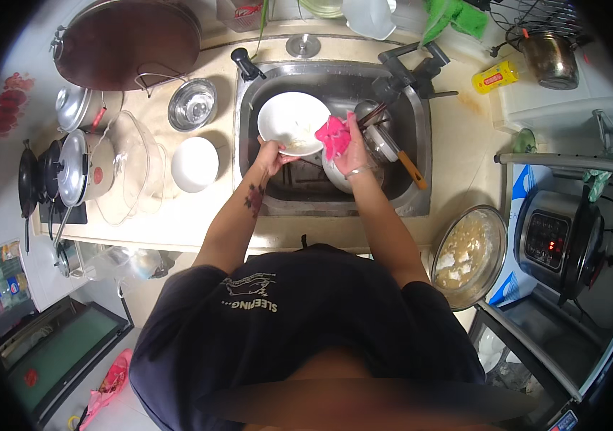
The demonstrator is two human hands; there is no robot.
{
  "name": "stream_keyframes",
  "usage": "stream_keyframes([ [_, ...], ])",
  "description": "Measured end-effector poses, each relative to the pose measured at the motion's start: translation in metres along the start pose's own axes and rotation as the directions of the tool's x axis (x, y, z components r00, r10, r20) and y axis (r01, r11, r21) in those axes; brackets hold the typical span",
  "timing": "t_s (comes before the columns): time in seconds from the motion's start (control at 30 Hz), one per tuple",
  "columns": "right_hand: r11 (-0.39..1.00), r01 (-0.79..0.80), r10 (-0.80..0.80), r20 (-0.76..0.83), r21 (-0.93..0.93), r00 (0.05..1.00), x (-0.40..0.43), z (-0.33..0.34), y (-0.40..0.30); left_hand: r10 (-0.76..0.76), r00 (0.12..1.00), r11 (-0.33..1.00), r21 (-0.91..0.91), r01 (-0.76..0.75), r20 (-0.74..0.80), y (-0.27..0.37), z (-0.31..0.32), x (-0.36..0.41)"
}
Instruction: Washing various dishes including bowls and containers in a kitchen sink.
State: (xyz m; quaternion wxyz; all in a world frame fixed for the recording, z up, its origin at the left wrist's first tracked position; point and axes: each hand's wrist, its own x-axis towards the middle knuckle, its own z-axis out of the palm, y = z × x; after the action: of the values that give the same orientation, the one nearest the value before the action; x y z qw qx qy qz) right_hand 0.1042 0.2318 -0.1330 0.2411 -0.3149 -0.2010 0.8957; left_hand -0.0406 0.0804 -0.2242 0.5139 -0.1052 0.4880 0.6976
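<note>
A wide white bowl (287,116) is tilted over the stainless steel sink (333,207), with bits of residue near its lower side. My left hand (271,156) grips the bowl's near rim, thumb inside. At the bowl's right edge, my right hand (355,151) holds a bright pink cloth (333,137). Beneath that hand another pale bowl (337,175) lies in the sink, partly hidden. To its right rest a utensil with a wooden handle (412,169) and some dark chopsticks (374,114).
A black faucet (414,73) reaches over the sink's back right corner. On the left counter stand a white bowl (195,164), a metal bowl (193,104), a clear plastic container (131,167) and lidded pots (74,167). A large basin with murky liquid (462,250) sits at right.
</note>
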Motion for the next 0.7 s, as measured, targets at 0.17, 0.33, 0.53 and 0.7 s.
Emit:
stream_keyframes([
  [0.17, 0.907, 0.405, -0.407, 0.006, -0.116, 0.913, 0.051, 0.023, 0.048, 0.011, 0.963, 1.000, 0.022, -0.017, 0.271, 0.034, 0.046, -0.081],
  [0.33, 0.650, 0.337, -0.253, 0.224, -0.681, 0.941, 0.007, 0.092, 0.070, 0.049, 0.976, 0.980, 0.177, -0.087, 0.211, 0.055, 0.059, -0.119],
  [0.53, -0.186, 0.808, 0.187, 0.787, -0.559, 0.588, -0.001, 0.032, 0.009, 0.213, 0.965, 0.891, 0.375, -0.257, 0.154, 0.087, 0.059, -0.148],
  [0.7, -0.138, 0.606, -0.497, 0.584, -0.784, 0.642, 0.011, 0.080, 0.009, 0.095, 0.979, 0.957, 0.253, -0.139, 0.180, 0.071, 0.082, -0.161],
])
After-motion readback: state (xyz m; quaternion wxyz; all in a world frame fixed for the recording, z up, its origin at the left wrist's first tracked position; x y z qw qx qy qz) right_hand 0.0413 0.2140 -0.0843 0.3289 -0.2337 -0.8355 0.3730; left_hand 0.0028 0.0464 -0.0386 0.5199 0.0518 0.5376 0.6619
